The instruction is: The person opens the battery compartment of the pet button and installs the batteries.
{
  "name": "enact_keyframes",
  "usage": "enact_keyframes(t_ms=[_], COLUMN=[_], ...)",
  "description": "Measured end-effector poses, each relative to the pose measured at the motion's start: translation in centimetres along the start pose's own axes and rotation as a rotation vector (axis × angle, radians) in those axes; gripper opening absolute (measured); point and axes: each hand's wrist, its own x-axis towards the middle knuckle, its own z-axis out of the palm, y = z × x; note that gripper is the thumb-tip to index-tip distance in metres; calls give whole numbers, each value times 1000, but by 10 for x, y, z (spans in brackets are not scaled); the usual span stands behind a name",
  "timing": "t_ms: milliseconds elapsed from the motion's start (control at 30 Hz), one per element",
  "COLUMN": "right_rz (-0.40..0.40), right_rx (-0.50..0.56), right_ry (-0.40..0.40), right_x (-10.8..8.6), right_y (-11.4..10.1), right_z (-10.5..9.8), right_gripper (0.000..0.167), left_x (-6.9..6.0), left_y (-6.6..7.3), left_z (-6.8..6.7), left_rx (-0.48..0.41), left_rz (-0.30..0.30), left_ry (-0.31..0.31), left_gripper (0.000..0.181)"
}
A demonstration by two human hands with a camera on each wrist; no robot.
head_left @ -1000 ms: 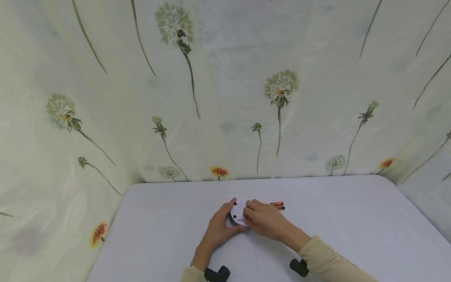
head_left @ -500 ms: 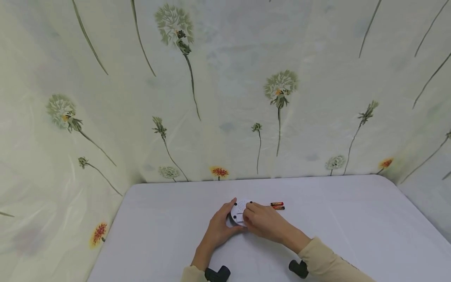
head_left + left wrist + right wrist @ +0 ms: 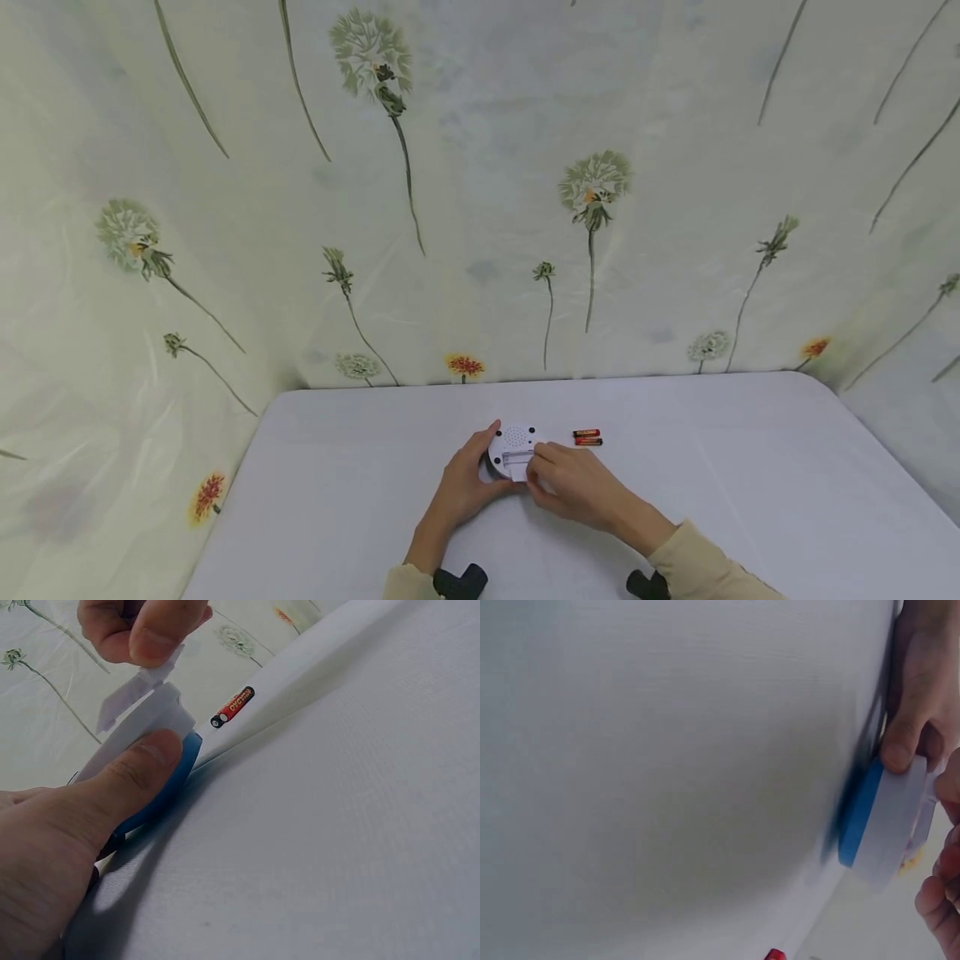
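Note:
A round white device with a blue rim [image 3: 514,436] lies face down on the table, its speaker holes and small black feet upward. My left hand [image 3: 462,490] grips its left side, the thumb pressed on the near edge. In the underside a battery compartment [image 3: 514,458] is uncovered. My right hand [image 3: 573,487] pinches a white battery cover [image 3: 129,697], tilted and held just above the compartment. Whether the cover still touches the device is hard to tell. Two red and black batteries [image 3: 587,437] lie side by side to the right of the device.
A white cloth covers the table [image 3: 360,467]. Behind it and at both sides hangs a curtain [image 3: 480,208] printed with dandelions. Black wrist mounts [image 3: 461,582] sit on both wrists.
The right hand has drawn the battery cover off the compartment, moving slightly right and toward me, and the compartment has come into view. The left hand keeps its grip; the batteries have stayed put.

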Motion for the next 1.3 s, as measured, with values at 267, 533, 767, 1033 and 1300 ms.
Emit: enact_keyframes(t_ms=[267,533,767,1033,1300], right_rz=[11,-5,9,20,43], right_rx=[22,40,41,55,56], right_ry=[-5,30,31,-10,-37], right_x=[-11,-19,-29,-34,-41], right_y=[-4,-8,-10,-11,-10], right_z=[3,3,3,5,6], right_gripper=[14,15,16,14,14], left_x=[-3,-3,-1,-1,1], left_y=[1,-1,0,-1,0], left_z=[1,4,6,1,-1], left_rx=[-21,-26,-33,-39,-42], left_rz=[2,-5,-13,-19,-47], left_ry=[-4,-12,-26,-29,-40], left_gripper=[93,93,95,97,97])
